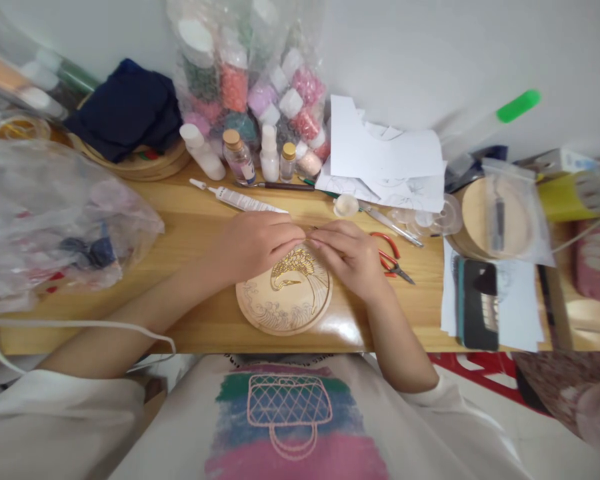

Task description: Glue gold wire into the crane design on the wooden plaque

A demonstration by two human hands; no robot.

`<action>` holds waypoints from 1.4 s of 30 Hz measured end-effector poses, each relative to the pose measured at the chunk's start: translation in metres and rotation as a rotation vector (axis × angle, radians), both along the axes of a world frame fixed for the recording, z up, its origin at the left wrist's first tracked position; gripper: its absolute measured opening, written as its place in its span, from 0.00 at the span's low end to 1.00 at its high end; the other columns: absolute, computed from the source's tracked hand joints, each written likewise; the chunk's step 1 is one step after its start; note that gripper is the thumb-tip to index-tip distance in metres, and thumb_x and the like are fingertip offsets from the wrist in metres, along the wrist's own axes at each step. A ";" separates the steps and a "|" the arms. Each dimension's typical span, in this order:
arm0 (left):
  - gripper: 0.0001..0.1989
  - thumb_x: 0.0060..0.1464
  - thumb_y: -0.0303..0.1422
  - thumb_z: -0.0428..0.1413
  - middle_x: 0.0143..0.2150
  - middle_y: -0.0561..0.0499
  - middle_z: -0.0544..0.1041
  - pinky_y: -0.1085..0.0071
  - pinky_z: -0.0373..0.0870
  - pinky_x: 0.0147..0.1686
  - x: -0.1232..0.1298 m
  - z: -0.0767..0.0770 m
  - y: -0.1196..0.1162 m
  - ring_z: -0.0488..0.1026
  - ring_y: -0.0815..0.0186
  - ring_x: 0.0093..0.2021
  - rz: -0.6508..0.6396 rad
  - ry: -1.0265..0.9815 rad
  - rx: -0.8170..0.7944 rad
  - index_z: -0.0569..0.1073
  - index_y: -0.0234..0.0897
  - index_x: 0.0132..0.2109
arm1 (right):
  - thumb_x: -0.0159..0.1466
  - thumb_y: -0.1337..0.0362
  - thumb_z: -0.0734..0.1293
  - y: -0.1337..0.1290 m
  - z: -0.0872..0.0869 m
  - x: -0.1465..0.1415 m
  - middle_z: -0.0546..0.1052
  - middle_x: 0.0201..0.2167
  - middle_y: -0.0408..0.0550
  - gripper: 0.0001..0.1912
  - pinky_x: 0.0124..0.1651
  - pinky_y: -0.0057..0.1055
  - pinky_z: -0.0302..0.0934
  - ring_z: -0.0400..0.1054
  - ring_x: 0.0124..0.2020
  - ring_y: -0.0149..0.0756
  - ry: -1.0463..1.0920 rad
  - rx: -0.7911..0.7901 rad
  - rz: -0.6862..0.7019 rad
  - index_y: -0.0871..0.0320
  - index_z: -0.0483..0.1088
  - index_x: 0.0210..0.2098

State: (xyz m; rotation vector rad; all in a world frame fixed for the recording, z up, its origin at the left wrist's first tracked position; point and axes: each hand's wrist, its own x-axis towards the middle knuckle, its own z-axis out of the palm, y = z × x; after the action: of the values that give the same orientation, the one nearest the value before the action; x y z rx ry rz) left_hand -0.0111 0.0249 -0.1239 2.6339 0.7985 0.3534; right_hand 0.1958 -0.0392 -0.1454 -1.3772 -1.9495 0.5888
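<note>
A round wooden board lies on the table in front of me, drawn with fine wave-like lines. Gold wire forms part of a bird-like figure on it. Over the board's upper left edge is my left hand, its thumb and fingers pinched together. My right hand is closed in a pinch at the upper right edge, fingertips meeting those of the left. Whatever is between the fingertips is too small to make out. Orange-handled pliers lie just right of my right hand.
Behind my hands are a glue tube, small bottles, a dark-handled tool and tweezers. A bag of jars stands behind; a plastic bag and white cable are left. A phone lies right.
</note>
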 end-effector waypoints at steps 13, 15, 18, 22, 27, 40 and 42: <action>0.15 0.71 0.33 0.47 0.31 0.53 0.77 0.72 0.66 0.32 0.002 -0.006 -0.007 0.72 0.68 0.32 0.013 -0.202 0.272 0.75 0.37 0.38 | 0.68 0.69 0.65 -0.003 -0.003 -0.006 0.81 0.35 0.48 0.09 0.39 0.30 0.72 0.76 0.36 0.34 0.008 0.322 -0.027 0.55 0.78 0.39; 0.15 0.70 0.33 0.48 0.29 0.53 0.76 0.71 0.64 0.31 0.003 -0.005 -0.010 0.71 0.68 0.30 0.010 -0.201 0.321 0.75 0.37 0.37 | 0.68 0.69 0.65 -0.004 -0.002 -0.008 0.81 0.35 0.49 0.08 0.37 0.31 0.72 0.76 0.36 0.35 0.012 0.324 -0.028 0.56 0.78 0.39; 0.15 0.69 0.31 0.48 0.29 0.52 0.76 0.70 0.63 0.29 0.003 -0.003 -0.011 0.70 0.67 0.29 -0.004 -0.187 0.370 0.75 0.36 0.35 | 0.67 0.69 0.66 -0.006 0.001 -0.009 0.80 0.34 0.50 0.06 0.36 0.30 0.72 0.76 0.36 0.35 0.033 0.327 -0.022 0.58 0.77 0.39; 0.14 0.69 0.29 0.48 0.31 0.51 0.77 0.71 0.64 0.30 0.002 0.001 -0.011 0.72 0.68 0.30 -0.039 -0.250 0.300 0.76 0.34 0.36 | 0.67 0.69 0.67 -0.005 0.006 -0.007 0.81 0.35 0.49 0.06 0.36 0.29 0.72 0.75 0.35 0.33 0.082 0.293 -0.017 0.57 0.76 0.42; 0.14 0.70 0.31 0.48 0.33 0.53 0.79 0.73 0.65 0.32 0.000 0.004 -0.007 0.73 0.69 0.32 -0.043 -0.268 0.171 0.77 0.35 0.38 | 0.67 0.69 0.67 -0.005 0.011 -0.004 0.81 0.38 0.48 0.07 0.39 0.30 0.73 0.75 0.37 0.33 0.103 0.285 -0.013 0.57 0.76 0.43; 0.12 0.69 0.30 0.48 0.33 0.52 0.80 0.70 0.67 0.32 0.001 0.003 -0.006 0.74 0.66 0.32 -0.048 -0.255 0.066 0.75 0.38 0.39 | 0.66 0.72 0.67 -0.004 0.004 -0.008 0.80 0.34 0.48 0.06 0.36 0.29 0.72 0.76 0.36 0.33 0.088 0.331 -0.017 0.57 0.75 0.39; 0.13 0.69 0.30 0.47 0.32 0.52 0.79 0.70 0.67 0.32 0.001 0.003 -0.006 0.74 0.66 0.32 -0.046 -0.244 0.096 0.74 0.39 0.39 | 0.66 0.72 0.66 -0.004 0.004 -0.009 0.80 0.33 0.47 0.05 0.36 0.29 0.72 0.76 0.35 0.33 0.074 0.341 -0.028 0.57 0.74 0.38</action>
State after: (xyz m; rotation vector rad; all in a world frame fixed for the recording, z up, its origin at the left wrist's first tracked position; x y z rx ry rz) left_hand -0.0099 0.0193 -0.1209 2.6229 0.6550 0.7011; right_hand 0.1867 -0.0436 -0.1418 -1.1500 -1.8653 0.2723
